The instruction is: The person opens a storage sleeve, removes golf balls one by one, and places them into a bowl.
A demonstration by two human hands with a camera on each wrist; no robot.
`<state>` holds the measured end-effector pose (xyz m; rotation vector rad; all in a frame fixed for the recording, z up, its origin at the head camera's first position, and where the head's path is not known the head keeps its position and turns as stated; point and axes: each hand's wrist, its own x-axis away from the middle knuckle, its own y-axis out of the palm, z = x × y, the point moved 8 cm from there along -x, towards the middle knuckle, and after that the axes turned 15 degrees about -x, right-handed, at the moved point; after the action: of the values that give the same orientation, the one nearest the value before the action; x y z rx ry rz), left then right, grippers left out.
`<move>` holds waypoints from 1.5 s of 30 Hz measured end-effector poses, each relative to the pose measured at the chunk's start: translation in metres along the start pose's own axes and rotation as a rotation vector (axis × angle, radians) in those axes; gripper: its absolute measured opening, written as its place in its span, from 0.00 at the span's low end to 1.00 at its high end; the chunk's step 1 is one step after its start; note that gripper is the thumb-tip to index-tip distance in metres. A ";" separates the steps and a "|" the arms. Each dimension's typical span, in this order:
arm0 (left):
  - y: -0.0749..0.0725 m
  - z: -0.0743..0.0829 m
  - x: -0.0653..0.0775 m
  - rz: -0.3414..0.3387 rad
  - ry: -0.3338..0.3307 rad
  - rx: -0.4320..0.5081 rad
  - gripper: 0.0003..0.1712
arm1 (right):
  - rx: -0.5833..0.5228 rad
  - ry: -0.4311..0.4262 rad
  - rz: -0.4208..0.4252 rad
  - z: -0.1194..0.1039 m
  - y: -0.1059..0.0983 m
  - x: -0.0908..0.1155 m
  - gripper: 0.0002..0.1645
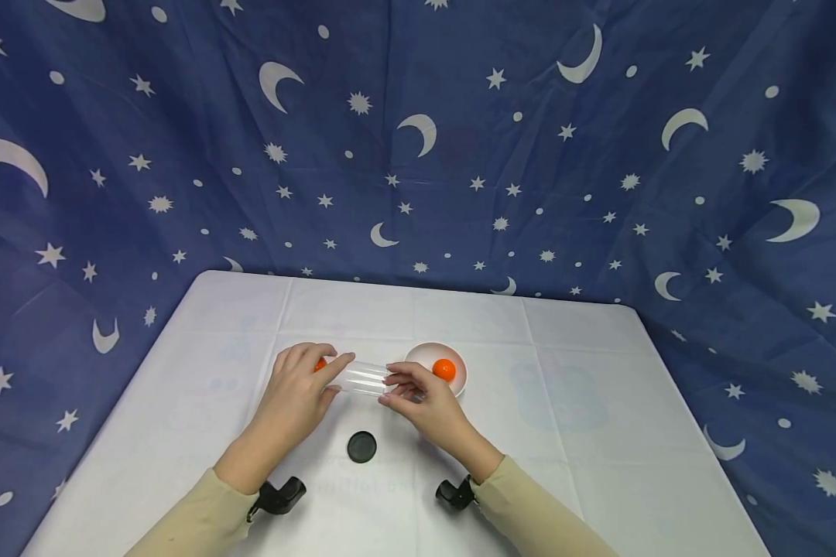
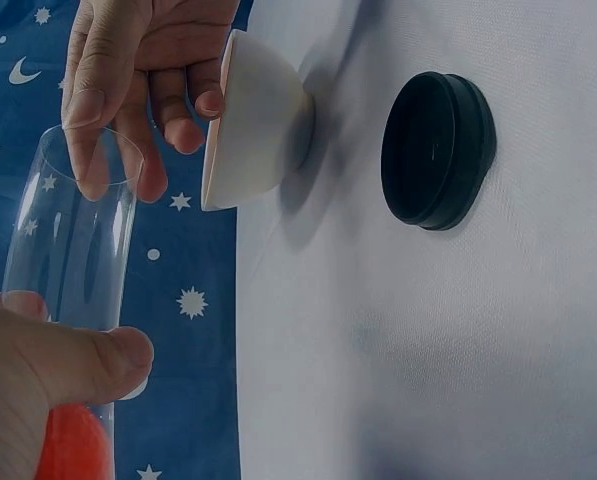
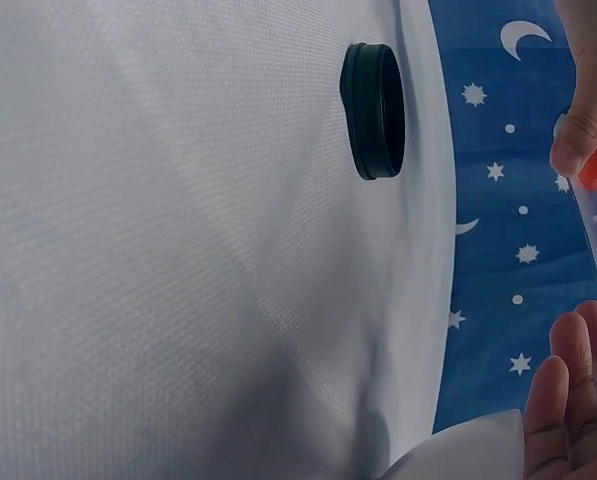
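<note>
My left hand (image 1: 296,394) grips a clear tube (image 1: 364,378) that lies roughly level above the table. Inside its left part is an orange ball (image 2: 75,445), partly covered by my fingers. At the tube's other end, my right hand (image 1: 425,398) has loosely bent fingers around the open mouth. One fingertip shows through the clear wall in the left wrist view; whether it is inside or behind the tube I cannot tell. Just beyond the right hand stands a small bowl (image 1: 418,352), pale pink within, holding another orange ball (image 1: 443,370).
A round black cap (image 1: 361,447) lies on the white-covered table (image 1: 501,480), nearer to me than the tube. Behind the table hangs a blue cloth (image 1: 460,201) with moons and stars. Black wrist mounts (image 1: 279,495) stick out from both sleeves.
</note>
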<state>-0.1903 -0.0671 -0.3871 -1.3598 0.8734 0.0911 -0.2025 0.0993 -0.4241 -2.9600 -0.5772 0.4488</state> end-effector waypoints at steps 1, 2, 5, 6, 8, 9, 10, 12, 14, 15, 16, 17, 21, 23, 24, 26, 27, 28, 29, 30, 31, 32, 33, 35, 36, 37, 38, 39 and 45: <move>0.000 0.000 0.000 0.001 0.001 -0.004 0.33 | -0.003 0.002 0.000 -0.003 0.000 0.000 0.25; 0.000 0.000 0.000 0.002 0.001 -0.006 0.33 | -0.004 0.000 0.001 -0.003 0.000 0.000 0.25; -0.001 0.000 -0.001 0.007 0.005 -0.013 0.33 | 0.006 -0.004 -0.001 0.006 -0.001 0.000 0.26; -0.001 0.000 -0.001 0.007 0.005 -0.014 0.33 | 0.007 0.002 -0.001 0.010 -0.001 -0.001 0.26; -0.001 0.000 -0.001 0.008 0.006 -0.016 0.33 | 0.011 0.011 0.001 0.019 -0.002 -0.001 0.27; -0.001 0.000 -0.001 0.010 0.007 -0.017 0.33 | 0.013 0.015 0.000 0.022 -0.002 -0.002 0.27; -0.001 0.000 -0.001 0.012 0.008 -0.016 0.33 | 0.013 0.026 0.003 0.024 -0.003 -0.002 0.27; -0.001 0.001 -0.001 0.016 0.010 -0.018 0.33 | 0.012 0.032 0.002 0.027 -0.003 -0.002 0.27; -0.001 0.001 -0.002 0.016 0.011 -0.018 0.33 | 0.011 0.030 0.001 0.028 -0.002 -0.002 0.27; -0.002 0.001 -0.002 0.015 0.010 -0.018 0.33 | 0.012 0.033 0.001 0.028 -0.002 -0.002 0.27; -0.002 0.000 -0.002 0.014 0.010 -0.018 0.33 | 0.014 0.033 0.001 0.028 -0.002 -0.002 0.27; -0.002 0.000 -0.002 0.011 0.009 -0.020 0.32 | 0.016 0.034 0.001 0.028 -0.002 -0.002 0.27; -0.002 0.000 -0.001 0.005 0.008 -0.024 0.31 | 0.032 0.040 0.001 0.028 -0.002 -0.002 0.27; -0.002 0.000 -0.001 -0.002 0.007 -0.026 0.30 | 0.041 0.041 0.000 0.028 -0.002 -0.002 0.27; -0.002 0.000 0.000 -0.007 0.007 -0.027 0.31 | 0.046 0.041 0.001 0.028 -0.002 -0.002 0.27; -0.001 -0.001 0.000 -0.019 0.004 -0.027 0.31 | 0.052 0.037 -0.001 0.028 -0.001 -0.002 0.27; -0.001 -0.001 0.000 -0.022 0.003 -0.027 0.31 | 0.053 0.035 -0.001 0.028 -0.001 -0.002 0.27; -0.001 -0.001 0.001 -0.025 0.003 -0.028 0.32 | 0.055 0.033 -0.002 0.027 -0.001 -0.002 0.28; -0.001 -0.001 0.001 -0.027 0.003 -0.029 0.32 | 0.056 0.031 -0.004 0.027 -0.001 -0.002 0.28; -0.001 -0.001 0.001 -0.027 0.003 -0.029 0.32 | 0.056 0.035 -0.005 0.027 0.000 -0.002 0.29; -0.001 -0.001 0.001 -0.027 0.004 -0.030 0.32 | 0.056 0.036 -0.006 0.026 0.000 -0.002 0.29; -0.001 -0.001 0.001 -0.027 0.005 -0.030 0.32 | 0.060 0.042 -0.004 0.027 0.000 -0.002 0.29; -0.001 -0.001 0.001 -0.027 0.006 -0.030 0.32 | 0.065 0.045 0.000 0.027 -0.001 -0.002 0.29; -0.001 -0.001 0.002 -0.025 0.008 -0.029 0.32 | 0.077 0.052 0.004 0.027 -0.001 -0.001 0.28; -0.001 -0.001 0.002 -0.026 0.008 -0.030 0.32 | 0.082 0.052 0.007 0.027 -0.001 -0.001 0.28; -0.002 -0.001 0.002 -0.026 0.009 -0.029 0.32 | 0.086 0.049 0.008 0.026 -0.001 -0.001 0.28; -0.002 -0.001 0.002 -0.025 0.009 -0.029 0.32 | 0.089 0.047 0.010 0.026 -0.002 -0.001 0.28; -0.002 -0.001 0.002 -0.026 0.009 -0.030 0.32 | 0.087 0.042 0.009 0.025 -0.001 0.000 0.28; -0.001 -0.001 0.003 -0.028 0.003 -0.024 0.32 | 0.082 0.040 0.004 0.023 -0.001 0.000 0.28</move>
<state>-0.1882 -0.0696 -0.3881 -1.3950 0.8575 0.0784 -0.2095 0.1011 -0.4459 -2.8854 -0.5347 0.4032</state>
